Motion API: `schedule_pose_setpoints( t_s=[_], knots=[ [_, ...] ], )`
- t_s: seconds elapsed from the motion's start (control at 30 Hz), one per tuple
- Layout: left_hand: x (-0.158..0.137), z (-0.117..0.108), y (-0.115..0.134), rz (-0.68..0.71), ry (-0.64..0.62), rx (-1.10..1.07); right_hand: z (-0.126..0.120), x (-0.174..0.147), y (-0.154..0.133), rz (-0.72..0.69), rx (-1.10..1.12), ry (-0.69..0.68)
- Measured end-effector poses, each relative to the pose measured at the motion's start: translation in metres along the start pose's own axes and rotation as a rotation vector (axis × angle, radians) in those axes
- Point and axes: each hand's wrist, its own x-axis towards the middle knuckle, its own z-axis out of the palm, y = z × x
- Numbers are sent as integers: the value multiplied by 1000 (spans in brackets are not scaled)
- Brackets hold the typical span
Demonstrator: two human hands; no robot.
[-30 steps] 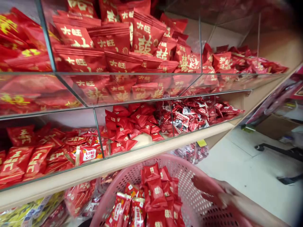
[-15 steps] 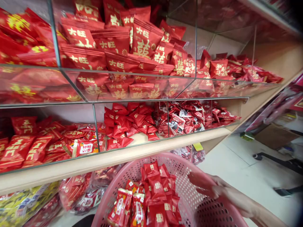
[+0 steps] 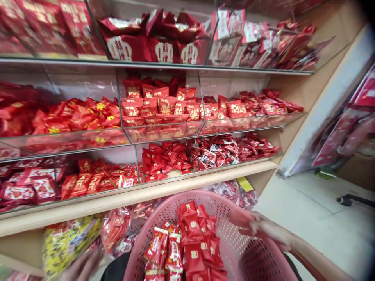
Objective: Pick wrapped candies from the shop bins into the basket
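Note:
A pink perforated plastic basket (image 3: pixel 234 199) sits low in front of me, with small red candy packets (image 3: pixel 195 234) heaped in its middle. Red packets with white-and-gold print (image 3: pixel 156 246) lie on the heap's left side. My right hand (image 3: pixel 271 230) is hooked over the basket's right rim, its fingers closed on the wall and reaching inside. At the bottom left my left hand (image 3: pixel 83 265) shows blurred, apart from the basket, near a bag of yellow-wrapped sweets (image 3: pixel 68 244). Motion smear hides how its fingers are held.
Shelves with clear dividers hold red packets, including gold-printed ones (image 3: pixel 166 105) and dark red gift bags (image 3: pixel 164 50). A pale wooden shelf edge (image 3: pixel 117 201) runs behind the basket. Bagged sweets (image 3: pixel 115 228) lie below it. Tiled floor (image 3: pixel 310 207) and a dark chair foot (image 3: pixel 347 201) are at right.
My view has pulled back and up, showing a higher shelf row. My left hand has come into view at the bottom left. My right hand's fingers, flatter before, now curl over the rim.

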Motion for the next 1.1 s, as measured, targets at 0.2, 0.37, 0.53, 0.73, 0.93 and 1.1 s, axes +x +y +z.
schedule_pose_setpoints(
  t_s=[0.2,0.37,0.53,0.73,0.93,1.1],
  knots=[
    [35,52,95,182,-471,-269,4,-10,-1,-32,-46,24],
    [40,87,112,128,-619,-447,7,-10,-1,-56,-5,15],
    [42,88,99,54,-617,-583,12,-14,-3,-43,109,38],
    [39,80,112,-19,-726,-764,19,-14,-12,-12,177,42],
    [37,74,120,-117,-770,-881,14,-10,-38,11,195,-27],
    [35,72,130,-149,-777,-891,5,-6,-54,52,121,19]
  ],
)
